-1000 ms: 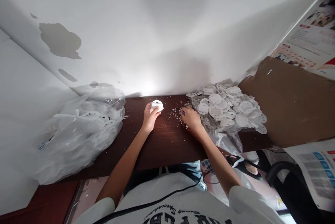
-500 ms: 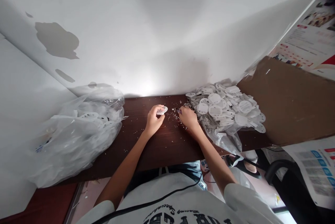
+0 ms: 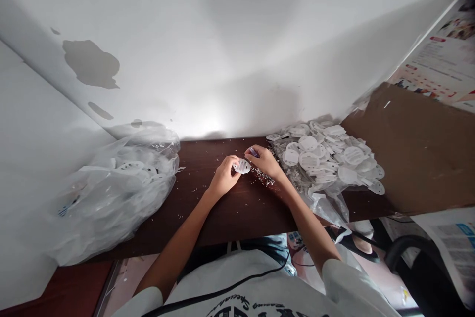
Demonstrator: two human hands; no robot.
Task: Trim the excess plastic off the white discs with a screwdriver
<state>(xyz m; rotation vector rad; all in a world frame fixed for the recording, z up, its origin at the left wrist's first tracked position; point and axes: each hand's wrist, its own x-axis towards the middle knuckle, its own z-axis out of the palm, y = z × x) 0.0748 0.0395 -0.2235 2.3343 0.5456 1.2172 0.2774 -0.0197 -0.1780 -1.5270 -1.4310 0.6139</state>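
Observation:
My left hand point(image 3: 223, 178) is closed on the edge of a white round plastic disc point(image 3: 242, 166) with slots and small holes, tilted so that its flat face shows. Just right of the disc and a little higher is my right hand point(image 3: 267, 162), its fingers wrapped round a small purple-handled tool point(image 3: 254, 152); its working end cannot be made out. The hand and tool are close to the disc, and whether they touch it is unclear. Under and beside my right hand lie tiny light pieces point(image 3: 264, 177) scattered over the dark tabletop point(image 3: 218, 213).
To the right, a heap of similar white discs point(image 3: 309, 146) lies on clear plastic. A large clear bag point(image 3: 122, 198) with white parts in it stands at the left. A white wall point(image 3: 208, 60) rises behind the table, and a brown cardboard sheet point(image 3: 419, 154) leans at the right.
My left hand has moved right and slightly down, turning the disc's face into view. My right hand has lifted off the pile of tiny pieces, and the purple tool shows more.

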